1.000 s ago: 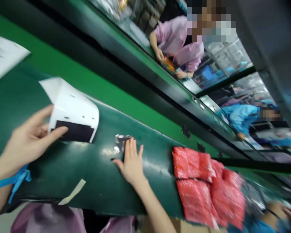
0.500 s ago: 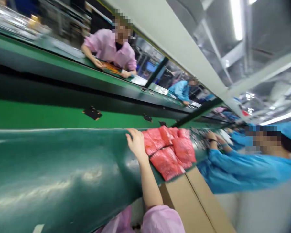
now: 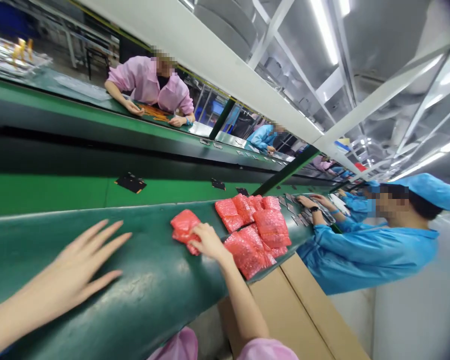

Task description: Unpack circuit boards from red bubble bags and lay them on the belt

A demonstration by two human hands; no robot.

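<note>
Right hand (image 3: 209, 241) is shown with its fingers closed on one red packet (image 3: 183, 229), which lies on the dark green belt (image 3: 153, 285) a little apart from the pile of red packets (image 3: 255, 230) at the belt's near edge. The left hand (image 3: 73, 272) is held flat over the belt, fingers spread wide and holding nothing; whether it touches the surface cannot be told. The grip on the packet is judged to be shallow, taken at one corner only, so the soft packet could slip free or be dragged rather than lifted. The pile is seen to overhang the edge above a cardboard box (image 3: 296, 310), and a careless sweep of the forearm could push packets off. A person in blue (image 3: 360, 250) is at work just beyond the pile, hands on small dark parts (image 3: 298, 217), so the two reaches could cross. People in pink (image 3: 150, 85) and blue are seated at the far line, well apart.
</note>
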